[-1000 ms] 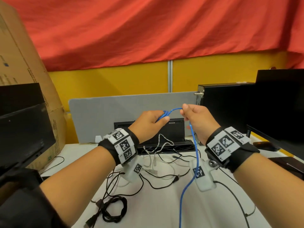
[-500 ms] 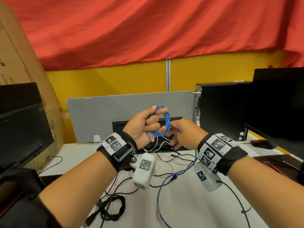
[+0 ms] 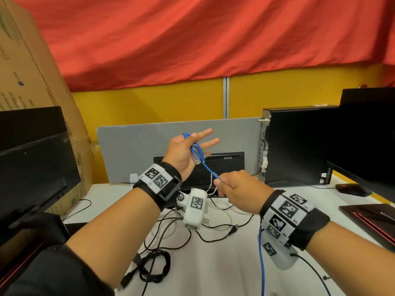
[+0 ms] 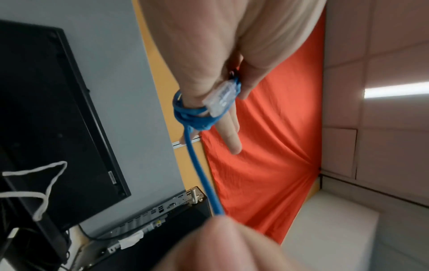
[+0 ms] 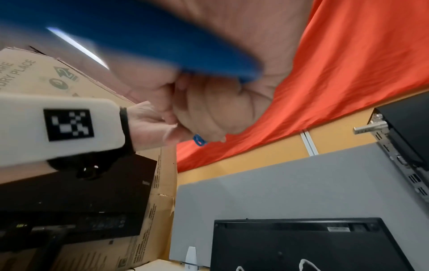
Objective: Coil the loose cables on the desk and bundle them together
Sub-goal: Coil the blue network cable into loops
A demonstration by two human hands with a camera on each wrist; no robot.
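Observation:
My left hand [image 3: 181, 154] is raised above the desk with its fingers spread. A blue network cable [image 3: 197, 151] is wound in a few loops round them. The thumb pins the loops, and the clear plug [image 4: 221, 99] lies beside it. From the loops the blue cable [image 4: 202, 176] runs taut down to my right hand [image 3: 235, 186], which grips it in a fist lower and to the right. Past the fist it hangs down to the white desk [image 3: 224, 272]. In the right wrist view the blue cable [image 5: 199, 140] shows at my right hand's [image 5: 209, 110] curled fingers.
Loose black cables [image 3: 213, 237] and a white cable [image 3: 215, 207] lie tangled mid-desk. A coiled black cable [image 3: 154, 268] lies front left. A PC tower [image 3: 299, 146] and monitor [image 3: 367, 135] stand right. A monitor [image 3: 32, 163] and cardboard box [image 3: 32, 82] stand left, a grey partition [image 3: 139, 146] behind.
My left hand has turned and straightened its fingers with the loops still on them. My right hand has dropped away from the loops, drawing the blue cable taut.

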